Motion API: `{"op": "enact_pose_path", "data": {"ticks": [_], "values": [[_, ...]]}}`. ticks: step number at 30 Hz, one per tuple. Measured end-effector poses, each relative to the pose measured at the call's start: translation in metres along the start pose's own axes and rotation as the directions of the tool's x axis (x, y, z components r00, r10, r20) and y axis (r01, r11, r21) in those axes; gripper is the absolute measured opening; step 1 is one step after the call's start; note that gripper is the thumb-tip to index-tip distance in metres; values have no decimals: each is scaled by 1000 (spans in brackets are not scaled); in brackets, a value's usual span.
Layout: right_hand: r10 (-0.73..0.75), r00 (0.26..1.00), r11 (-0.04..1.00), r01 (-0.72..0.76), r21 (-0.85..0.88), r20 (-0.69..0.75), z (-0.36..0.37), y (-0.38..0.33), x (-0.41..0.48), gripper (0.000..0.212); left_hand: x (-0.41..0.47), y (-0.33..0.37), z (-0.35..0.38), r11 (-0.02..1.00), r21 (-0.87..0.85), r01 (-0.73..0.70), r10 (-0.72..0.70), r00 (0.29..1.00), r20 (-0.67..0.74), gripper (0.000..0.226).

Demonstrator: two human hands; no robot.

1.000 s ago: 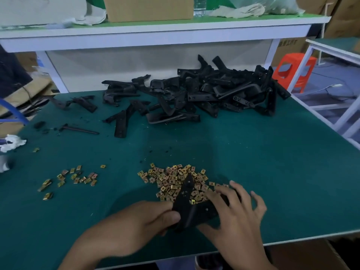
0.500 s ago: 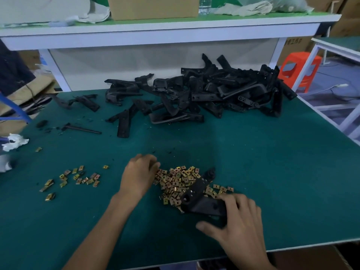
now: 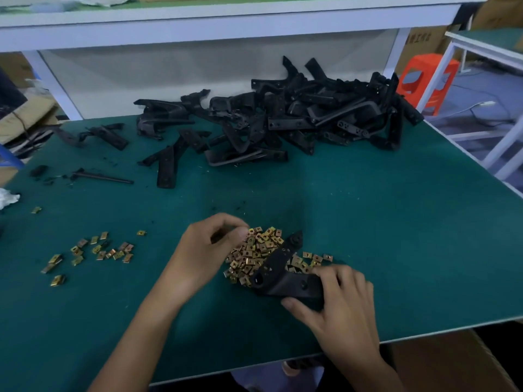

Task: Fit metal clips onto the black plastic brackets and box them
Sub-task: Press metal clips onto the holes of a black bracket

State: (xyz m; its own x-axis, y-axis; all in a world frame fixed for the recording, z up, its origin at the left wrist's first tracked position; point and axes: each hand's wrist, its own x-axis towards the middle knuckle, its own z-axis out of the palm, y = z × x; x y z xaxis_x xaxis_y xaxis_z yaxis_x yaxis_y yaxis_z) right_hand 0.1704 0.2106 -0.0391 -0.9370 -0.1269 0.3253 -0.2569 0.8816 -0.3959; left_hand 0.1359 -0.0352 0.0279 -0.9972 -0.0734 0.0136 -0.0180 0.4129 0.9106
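While the right hand (image 3: 342,304) clamps the black plastic bracket (image 3: 283,277) on the tabletop (image 3: 396,216) | free arm points 1 o'clock over metal clips (image 3: 254,250) | left hand (image 3: 208,250) fingers (image 3: 240,232) bunched at 10 o'clock of it, clip unseen

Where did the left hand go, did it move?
Yes. The left hand let go of the black bracket and moved away from the near edge of the table, up to the far-left side of the clip pile.
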Motion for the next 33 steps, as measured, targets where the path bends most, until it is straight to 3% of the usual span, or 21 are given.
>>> {"op": "enact_pose_path", "data": {"ticks": [6, 12, 15, 19, 22, 28, 33], "values": [[14, 1000, 1000, -14, -11, 5, 2, 2, -1, 68, -30, 4, 4, 866, -477, 147, -96, 987, 129, 30], [-13, 999, 1000, 13, -15, -33, 3, 2, -3, 69, -39, 0, 1, 764, -614, 199, -124, 979, 163, 36], [-20, 999, 1000, 19, -15, -42, 4, 2, -3, 67, -41, 1, 3, 770, -614, 174, -99, 983, 155, 30], [-25, 999, 1000, 24, -19, -39, 4, 2, -3, 68, -41, 3, 15, 893, -427, 141, -108, 989, 99, 27], [-28, 999, 999, 27, -25, -31, 4, 3, -3, 69, -40, 4, 22, 898, -419, 132, -117, 991, 61, 20], [-33, 999, 999, 32, -36, -24, 5, 3, -2, 69, -37, 3, 23, 920, -362, 154, -141, 988, 61, 33], [-41, 999, 999, 40, -28, -27, 5, 2, -3, 72, -38, 5, 19, 930, -335, 150, -130, 988, 81, 20]]}}
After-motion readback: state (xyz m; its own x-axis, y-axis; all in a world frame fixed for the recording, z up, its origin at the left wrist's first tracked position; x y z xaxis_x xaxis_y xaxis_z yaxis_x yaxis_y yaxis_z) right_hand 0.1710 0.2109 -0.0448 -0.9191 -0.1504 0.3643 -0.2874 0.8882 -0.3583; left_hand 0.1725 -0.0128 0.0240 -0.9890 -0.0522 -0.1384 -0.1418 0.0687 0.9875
